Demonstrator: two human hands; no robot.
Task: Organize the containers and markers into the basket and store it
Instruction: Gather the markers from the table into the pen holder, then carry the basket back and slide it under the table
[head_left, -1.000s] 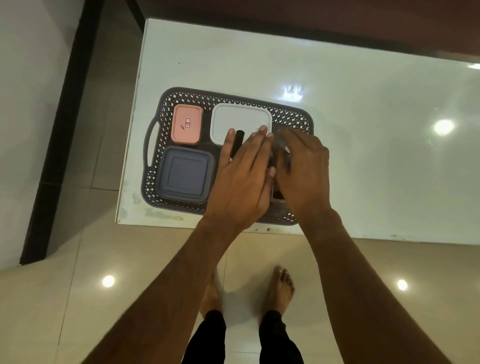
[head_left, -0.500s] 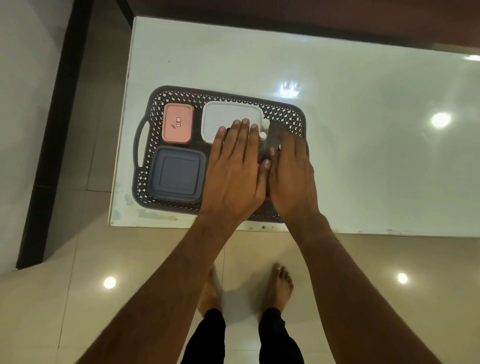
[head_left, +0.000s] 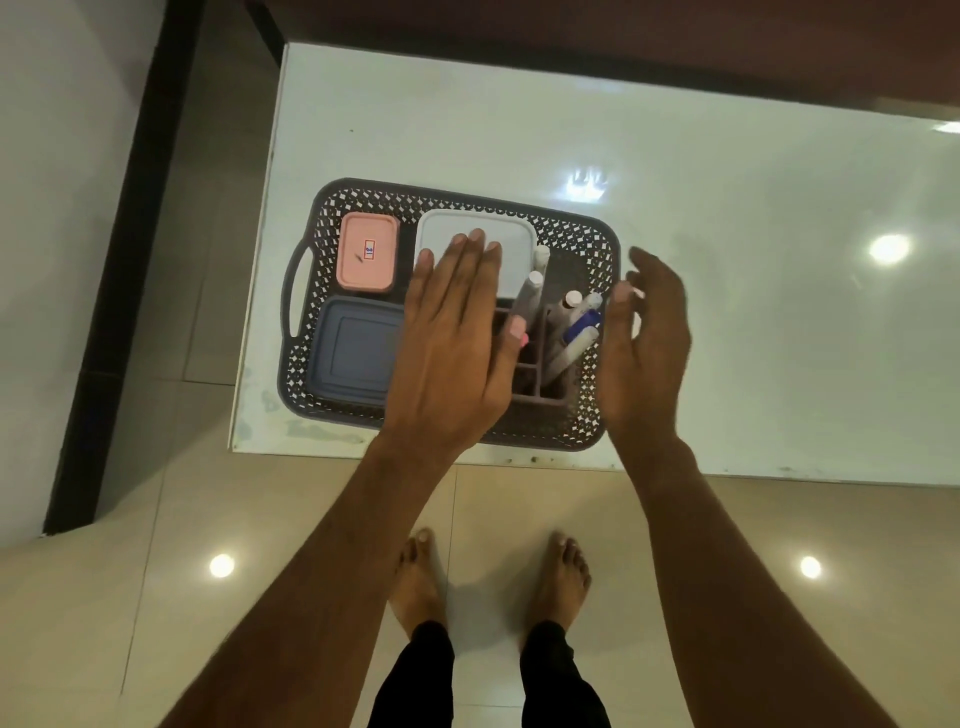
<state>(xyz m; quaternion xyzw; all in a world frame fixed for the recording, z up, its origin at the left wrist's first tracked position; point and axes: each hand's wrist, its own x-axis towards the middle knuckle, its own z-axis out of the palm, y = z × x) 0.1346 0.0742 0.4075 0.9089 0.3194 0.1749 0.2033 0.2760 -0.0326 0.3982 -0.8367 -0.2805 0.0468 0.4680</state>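
Observation:
A dark perforated basket (head_left: 467, 200) with a side handle sits at the near left of the white table. In it lie a pink lidded container (head_left: 368, 251), a white lidded container (head_left: 498, 231) and a blue-grey lidded container (head_left: 353, 351). At its right end a brown divided holder (head_left: 540, 387) carries several markers (head_left: 576, 332) leaning upright. My left hand (head_left: 452, 353) hovers flat over the basket's middle, fingers spread, holding nothing. My right hand (head_left: 647, 343) is raised at the basket's right rim, fingers apart and empty.
The white glossy table (head_left: 727, 260) stretches away to the right and back. Its near edge runs just in front of the basket. My bare feet (head_left: 488, 577) stand on the tiled floor below. A dark vertical frame (head_left: 119, 260) stands to the left.
Both hands have lifted off the marker holder and parted, the right one swinging out to the basket's right rim. The markers and holder now show.

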